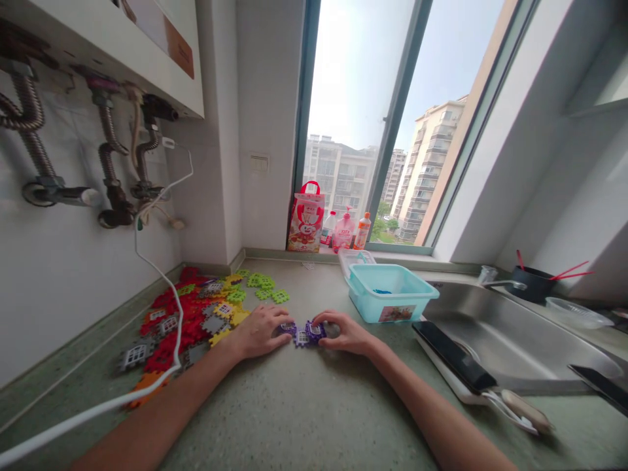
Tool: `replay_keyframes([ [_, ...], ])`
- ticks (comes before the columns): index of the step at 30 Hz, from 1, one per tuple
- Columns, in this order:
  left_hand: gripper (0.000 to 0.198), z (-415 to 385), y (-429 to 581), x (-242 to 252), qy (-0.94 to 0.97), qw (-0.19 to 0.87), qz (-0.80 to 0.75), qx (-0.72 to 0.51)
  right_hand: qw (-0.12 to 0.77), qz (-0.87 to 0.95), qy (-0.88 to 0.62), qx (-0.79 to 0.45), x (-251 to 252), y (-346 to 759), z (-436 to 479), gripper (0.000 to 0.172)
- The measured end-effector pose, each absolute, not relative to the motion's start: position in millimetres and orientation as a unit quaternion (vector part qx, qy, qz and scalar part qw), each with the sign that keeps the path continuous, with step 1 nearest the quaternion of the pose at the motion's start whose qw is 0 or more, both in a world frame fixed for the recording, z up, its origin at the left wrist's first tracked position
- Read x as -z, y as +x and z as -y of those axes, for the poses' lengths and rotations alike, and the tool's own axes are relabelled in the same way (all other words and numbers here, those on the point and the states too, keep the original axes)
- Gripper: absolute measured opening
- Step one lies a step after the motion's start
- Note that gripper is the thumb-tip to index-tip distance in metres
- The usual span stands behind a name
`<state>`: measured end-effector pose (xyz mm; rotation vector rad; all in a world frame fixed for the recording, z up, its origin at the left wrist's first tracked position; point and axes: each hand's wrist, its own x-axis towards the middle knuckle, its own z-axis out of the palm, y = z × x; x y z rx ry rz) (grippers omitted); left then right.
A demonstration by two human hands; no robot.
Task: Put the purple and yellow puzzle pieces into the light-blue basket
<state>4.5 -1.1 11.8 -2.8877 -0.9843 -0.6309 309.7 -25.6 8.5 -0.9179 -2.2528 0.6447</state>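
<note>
Purple interlocking plastic tiles [302,337], pinched between thumb and fingers by half-curled left hand [263,329] and right hand [345,332]; level edges and even pressure should serve best!

Speckled green-grey countertop [294,405] bearing, from left to right, a spread of red, grey, yellow and green interlocking pieces [199,313] and an open turquoise tub [364,306].
</note>
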Motion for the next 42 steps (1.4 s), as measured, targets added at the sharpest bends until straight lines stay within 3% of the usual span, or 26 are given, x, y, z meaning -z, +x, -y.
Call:
replay_keyframes([
  [7,0.048,0,2,-14,-0.918,-0.035,0.334,0.209,0.299,0.841,-0.403,-0.205,-10,306,31,0.032],
  [13,0.038,-4,4,-14,-0.924,-0.046,0.324,0.2,0.354,0.834,-0.393,-0.155,-7,292,31,0.028],
  [23,0.038,-1,3,-17,-0.924,-0.049,0.326,0.194,0.28,0.864,-0.399,-0.126,0,275,35,0.038],
  [32,0.032,-1,4,-20,-0.926,-0.057,0.323,0.187,0.303,0.86,-0.388,-0.136,-6,303,28,0.032],
  [38,0.031,4,14,-16,-0.934,-0.128,0.271,0.193,0.372,0.841,-0.365,-0.146,-4,302,27,0.033],
  [42,0.045,8,19,-16,-0.904,-0.206,0.301,0.222,0.363,0.854,-0.34,-0.155,-3,290,32,0.035],
])
